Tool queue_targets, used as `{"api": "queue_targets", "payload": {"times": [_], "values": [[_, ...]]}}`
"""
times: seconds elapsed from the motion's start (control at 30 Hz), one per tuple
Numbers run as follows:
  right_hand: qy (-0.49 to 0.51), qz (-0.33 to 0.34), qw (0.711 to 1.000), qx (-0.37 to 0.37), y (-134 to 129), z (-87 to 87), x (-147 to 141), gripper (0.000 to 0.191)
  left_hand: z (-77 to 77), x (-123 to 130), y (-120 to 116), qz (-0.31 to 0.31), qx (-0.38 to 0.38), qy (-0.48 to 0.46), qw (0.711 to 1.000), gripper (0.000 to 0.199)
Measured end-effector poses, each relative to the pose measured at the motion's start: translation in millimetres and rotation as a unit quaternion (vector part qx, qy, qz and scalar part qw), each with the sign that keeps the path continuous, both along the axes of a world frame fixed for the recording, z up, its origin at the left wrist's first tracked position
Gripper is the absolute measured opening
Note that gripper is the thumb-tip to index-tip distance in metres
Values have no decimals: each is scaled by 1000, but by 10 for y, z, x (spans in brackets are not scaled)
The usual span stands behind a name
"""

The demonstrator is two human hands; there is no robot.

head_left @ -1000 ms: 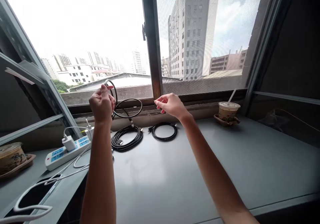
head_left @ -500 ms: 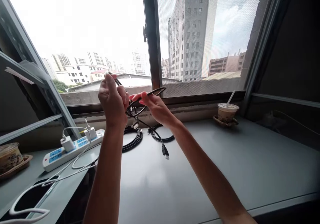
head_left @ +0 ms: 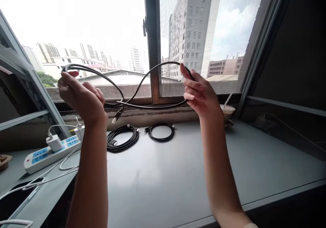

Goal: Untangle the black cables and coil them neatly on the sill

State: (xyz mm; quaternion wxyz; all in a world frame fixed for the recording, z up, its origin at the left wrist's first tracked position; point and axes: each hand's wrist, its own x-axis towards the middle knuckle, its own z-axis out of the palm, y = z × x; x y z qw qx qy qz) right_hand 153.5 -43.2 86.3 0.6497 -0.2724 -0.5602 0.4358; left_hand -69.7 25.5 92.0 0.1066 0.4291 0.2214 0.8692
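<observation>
A black HDMI cable (head_left: 158, 107) is stretched in loose loops between my two hands, above the desk and before the window. My left hand (head_left: 80, 93) is closed round several strands of it on the left. On the right, my right hand (head_left: 200, 90) pinches the cable between thumb and fingers. One plug (head_left: 117, 115) of this cable dangles near my left hand, its end pointing down. Below, a thick coil of black cable (head_left: 123, 146) lies on the desk, and beside it a smaller black coil (head_left: 161, 139) lies apart.
A white power strip (head_left: 38, 165) with chargers and white cords stands at the left. By the window on the right is a drink cup (head_left: 227, 110), partly hidden by my right arm. A dark phone-like slab (head_left: 15, 200) lies at lower left on the desk (head_left: 158, 187).
My hands have moved apart, the left going left and the right going right and up. The cable between them has spread from a bunch into wide loops.
</observation>
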Motion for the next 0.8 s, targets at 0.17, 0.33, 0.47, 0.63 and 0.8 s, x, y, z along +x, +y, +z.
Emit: {"api": "queue_targets", "payload": {"times": [0.17,0.33,0.47,0.63,0.8], "values": [[-47,-40,997,37,-56,6,29,42,-113,147,-19,65,101,45,992,22],[27,49,996,65,-200,6,85,42,-155,158,24,47,92,-5,995,22],[127,177,971,98,-311,-23,267,33,-123,-32,62,14,48,-26,998,32],[220,373,898,77,-358,-45,348,47,-132,-132,107,-16,18,-84,996,35],[225,458,855,92,-451,-17,258,47,-218,-187,239,-99,-62,-137,984,34]]}}
